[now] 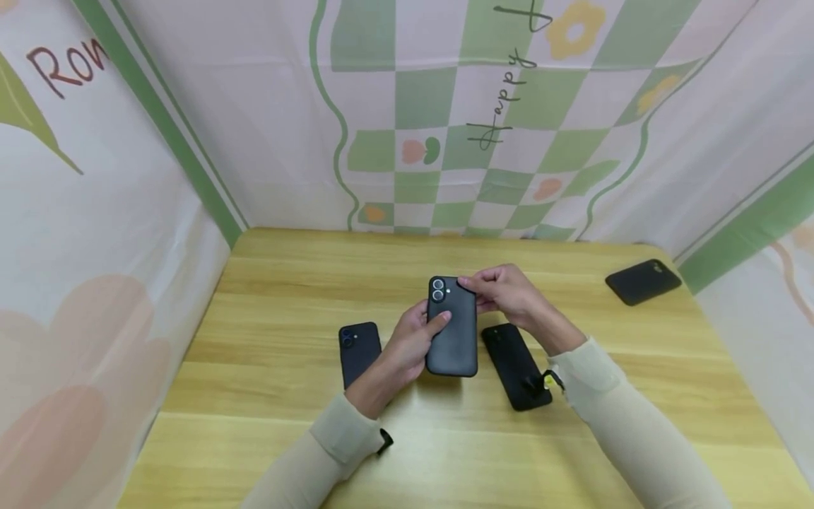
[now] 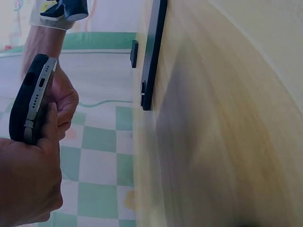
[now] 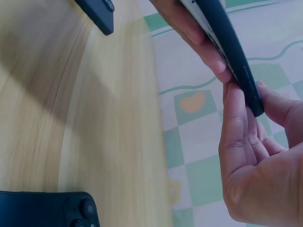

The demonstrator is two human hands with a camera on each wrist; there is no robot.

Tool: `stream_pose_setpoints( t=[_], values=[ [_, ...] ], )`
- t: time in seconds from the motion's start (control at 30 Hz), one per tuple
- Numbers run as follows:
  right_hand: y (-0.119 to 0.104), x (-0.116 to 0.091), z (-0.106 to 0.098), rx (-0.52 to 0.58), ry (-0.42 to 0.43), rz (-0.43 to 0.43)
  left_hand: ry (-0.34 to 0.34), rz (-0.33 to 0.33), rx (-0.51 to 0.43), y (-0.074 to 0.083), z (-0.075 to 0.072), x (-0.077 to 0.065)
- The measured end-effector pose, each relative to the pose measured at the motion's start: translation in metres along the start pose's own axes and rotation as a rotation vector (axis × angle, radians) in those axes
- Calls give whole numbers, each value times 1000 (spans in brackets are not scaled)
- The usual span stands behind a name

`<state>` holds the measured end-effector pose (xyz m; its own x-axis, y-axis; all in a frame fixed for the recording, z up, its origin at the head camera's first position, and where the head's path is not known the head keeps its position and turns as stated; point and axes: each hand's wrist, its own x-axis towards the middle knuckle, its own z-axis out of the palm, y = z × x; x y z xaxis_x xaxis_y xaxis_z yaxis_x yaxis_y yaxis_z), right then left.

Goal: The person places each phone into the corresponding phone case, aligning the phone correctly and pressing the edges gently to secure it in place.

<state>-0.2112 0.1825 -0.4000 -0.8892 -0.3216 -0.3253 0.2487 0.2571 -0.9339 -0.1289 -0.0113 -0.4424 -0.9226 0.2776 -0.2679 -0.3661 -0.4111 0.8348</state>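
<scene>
Over the middle of the table, both hands hold a phone in a black case (image 1: 454, 339), its two ringed camera lenses facing up in the head view. My left hand (image 1: 410, 343) grips the left side, thumb across the back. At the top right corner my right hand (image 1: 511, 293) pinches the edge between thumb and fingers. The left wrist view shows the phone's metal bottom edge (image 2: 41, 90) with port and speaker holes, the black case (image 2: 21, 101) along its back. In the right wrist view, fingers of both hands lie under the screen side.
A dark phone (image 1: 361, 350) lies on the table left of the hands, partly behind the left forearm. Another black phone (image 1: 514, 367) lies to the right, near the right cuff. At the far right corner is a black phone case (image 1: 642, 281). Printed curtains (image 1: 273, 141) hang around the table.
</scene>
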Motion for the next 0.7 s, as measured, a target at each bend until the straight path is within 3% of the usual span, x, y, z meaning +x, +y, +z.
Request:
stream_pose_setpoints(
  t=[0.17, 0.33, 0.5, 0.7],
  values=[
    [-2, -2, -2, -8, -12, -1, -30, -27, 25, 3, -1, 0],
    [-3, -5, -5, -48, -13, -14, -42, -48, 139, 6, -6, 0],
    [-6, -9, -5, -44, -7, -38, -11, -20, 209, 8, -9, 0],
    [-6, -15, 0, 13, 16, -47, 35, 46, 214, 10, -8, -1]
  ],
)
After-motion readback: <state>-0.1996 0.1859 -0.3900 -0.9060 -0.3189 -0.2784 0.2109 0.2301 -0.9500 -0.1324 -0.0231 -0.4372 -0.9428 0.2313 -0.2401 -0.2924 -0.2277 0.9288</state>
